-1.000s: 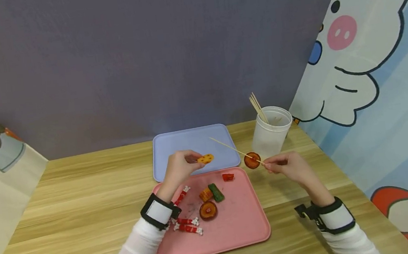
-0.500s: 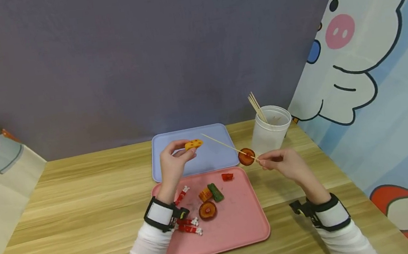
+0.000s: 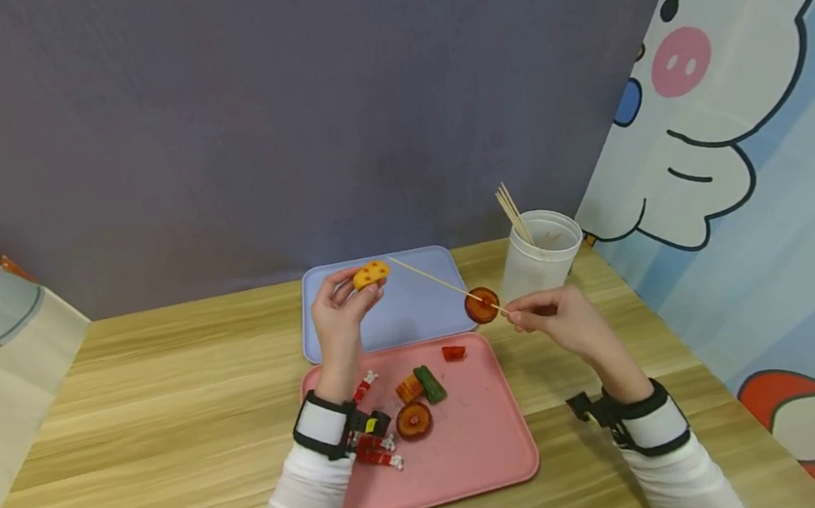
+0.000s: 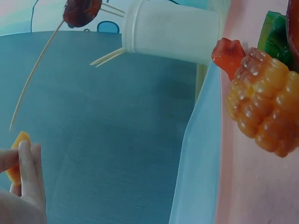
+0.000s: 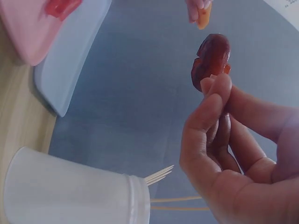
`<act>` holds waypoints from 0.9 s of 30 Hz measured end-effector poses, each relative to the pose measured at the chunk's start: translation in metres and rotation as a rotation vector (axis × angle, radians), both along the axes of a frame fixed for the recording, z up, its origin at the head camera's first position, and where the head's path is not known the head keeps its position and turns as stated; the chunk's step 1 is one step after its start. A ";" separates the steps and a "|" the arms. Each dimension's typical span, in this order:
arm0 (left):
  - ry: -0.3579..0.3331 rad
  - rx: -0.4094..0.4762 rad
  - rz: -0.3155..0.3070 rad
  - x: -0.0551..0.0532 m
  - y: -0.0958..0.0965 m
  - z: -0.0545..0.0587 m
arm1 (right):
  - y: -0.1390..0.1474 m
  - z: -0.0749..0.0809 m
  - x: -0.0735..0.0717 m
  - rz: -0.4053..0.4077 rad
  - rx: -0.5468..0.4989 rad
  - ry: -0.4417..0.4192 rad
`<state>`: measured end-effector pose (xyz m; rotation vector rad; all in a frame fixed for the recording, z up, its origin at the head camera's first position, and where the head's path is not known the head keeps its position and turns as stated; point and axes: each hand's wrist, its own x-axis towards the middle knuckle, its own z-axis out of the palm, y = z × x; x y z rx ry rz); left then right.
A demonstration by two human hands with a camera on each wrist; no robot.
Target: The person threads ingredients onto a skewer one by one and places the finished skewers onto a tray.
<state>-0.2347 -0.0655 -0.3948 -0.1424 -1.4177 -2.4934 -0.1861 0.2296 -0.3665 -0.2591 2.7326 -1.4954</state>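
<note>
My left hand (image 3: pixel 339 316) pinches a yellow slice with brown spots (image 3: pixel 370 273) above the blue tray (image 3: pixel 415 320), thumb below and fingers behind. My right hand (image 3: pixel 562 320) holds the lower end of a thin bamboo skewer (image 3: pixel 431 277) between thumb and fingertips. Threaded near that end is a round brown mushroom-like piece (image 3: pixel 482 305), dark and glossy in the right wrist view (image 5: pixel 212 60). The skewer slants up to the left, its pointed tip close to the yellow slice; a small gap shows between them in the left wrist view.
A pink tray (image 3: pixel 476 456) in front carries toy corn (image 3: pixel 409 388), a green piece (image 3: pixel 430 385), another brown round piece (image 3: pixel 414 421), a small red piece (image 3: pixel 453 353) and several red-and-white sticks (image 3: pixel 379 457). A white cup (image 3: pixel 537 264) of skewers stands at the back right.
My left hand has risen up and left with the yellow slice, turning its spotted face into view. My right hand has brought the skewer leftward and slightly up.
</note>
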 end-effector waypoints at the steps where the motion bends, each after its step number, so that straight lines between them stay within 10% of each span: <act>1: -0.003 0.009 0.004 0.000 0.000 0.000 | -0.001 0.001 0.000 0.002 -0.007 0.005; 27: -0.007 0.349 -0.262 -0.002 -0.009 0.005 | -0.009 0.001 0.009 0.041 -0.034 -0.008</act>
